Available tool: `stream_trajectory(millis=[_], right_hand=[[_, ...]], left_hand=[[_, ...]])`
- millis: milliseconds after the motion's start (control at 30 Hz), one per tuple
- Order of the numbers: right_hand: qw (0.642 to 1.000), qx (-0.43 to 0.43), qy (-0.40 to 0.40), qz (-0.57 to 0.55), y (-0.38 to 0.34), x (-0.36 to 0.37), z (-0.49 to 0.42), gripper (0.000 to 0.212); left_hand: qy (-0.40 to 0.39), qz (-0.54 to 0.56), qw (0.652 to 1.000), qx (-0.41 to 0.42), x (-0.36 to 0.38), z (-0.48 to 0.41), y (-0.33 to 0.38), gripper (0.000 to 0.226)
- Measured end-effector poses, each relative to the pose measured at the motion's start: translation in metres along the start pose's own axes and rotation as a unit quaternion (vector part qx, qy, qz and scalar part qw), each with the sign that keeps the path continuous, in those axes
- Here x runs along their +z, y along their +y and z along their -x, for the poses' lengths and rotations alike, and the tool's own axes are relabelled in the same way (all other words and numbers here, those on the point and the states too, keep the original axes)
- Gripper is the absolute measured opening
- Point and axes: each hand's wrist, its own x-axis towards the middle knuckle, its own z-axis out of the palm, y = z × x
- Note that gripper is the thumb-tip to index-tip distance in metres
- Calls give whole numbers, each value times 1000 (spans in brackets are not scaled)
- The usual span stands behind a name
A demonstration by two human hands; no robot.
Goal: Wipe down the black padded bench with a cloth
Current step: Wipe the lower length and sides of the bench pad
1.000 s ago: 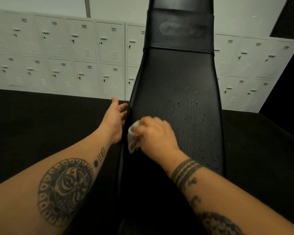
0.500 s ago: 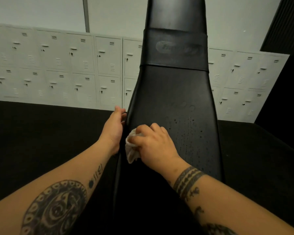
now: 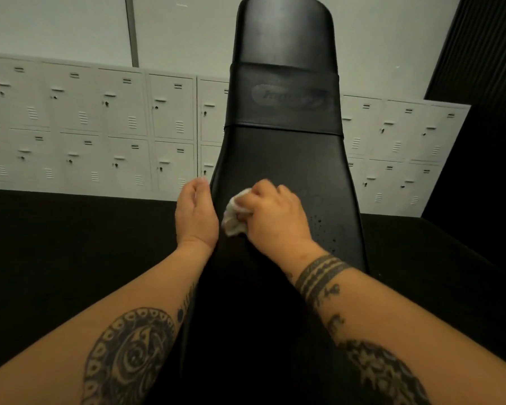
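I see the black padded bench point(image 3: 284, 159) running straight up the middle of my view, narrow at the top and widening toward me, with a stitched band across it that carries an oval logo I cannot read. My right hand point(image 3: 273, 219) sits on the pad near its left edge, fingers point(image 3: 259, 190) curled tight around a crumpled white cloth point(image 3: 233, 217); the cloth bulges out of the left side of the fist and presses against the vinyl. My left hand point(image 3: 195, 213) rests just beside it against the bench's left side edge, its fingers point(image 3: 202, 185) together and nearly straight, gripping nothing, thumb side up. The two hands are close, with the cloth between them; I cannot tell whether the left palm touches the cloth.

To the right of the fist, small droplets point(image 3: 322, 229) bead on the pad. The part of the pad nearer to me lies in deep shadow. Both forearms carry dark tattoos, a banded one at the right wrist. Behind the bench stands a row of pale grey lockers point(image 3: 105, 124) against a light wall, and the floor point(image 3: 70, 244) on either side is black.
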Motion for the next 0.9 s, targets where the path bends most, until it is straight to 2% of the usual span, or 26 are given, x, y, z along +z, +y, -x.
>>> stream_trajectory(millis=[67, 133, 200, 300, 367, 467, 567, 600, 667, 767, 833, 900], right_hand=[[997, 74, 25, -1, 12, -6, -26, 24], [992, 121, 24, -11, 12, -4, -35, 25], [994, 100, 30, -22, 3, 0, -22, 23], [999, 7, 2, -35, 8, 4, 10, 21], [1000, 7, 0, -24, 31, -5, 5, 23], [994, 111, 20, 3, 61, -19, -18, 27], [980, 197, 35, -23, 57, -20, -29, 29], [981, 189, 32, -28, 49, -18, -25, 28], [993, 108, 23, -35, 36, -12, -7, 25], [999, 29, 3, -28, 49, -14, 17, 23], [999, 49, 24, -2, 73, -22, 12, 22], [991, 123, 44, 13, 90, -28, -1, 24]], left_hand=[[10, -71, 997, 41, 4, 2, -2, 48], [9, -117, 992, 41, 7, 0, -4, 52], [13, -126, 992, 24, 7, -2, -6, 53], [17, -141, 990, 24, 7, -2, -5, 52], [2, -165, 986, 20, 8, -2, -4, 56], [-26, -203, 979, 24, 9, 1, -1, 65], [-46, -217, 975, 6, 9, -2, 0, 75], [-50, -218, 974, -13, 8, -4, 0, 78], [-58, -226, 971, -49, 9, -7, 1, 83], [-63, -228, 969, -66, 10, -9, 1, 84], [-64, -223, 971, -63, 11, -9, 1, 78], [-65, -225, 970, -57, 11, -6, 2, 73]])
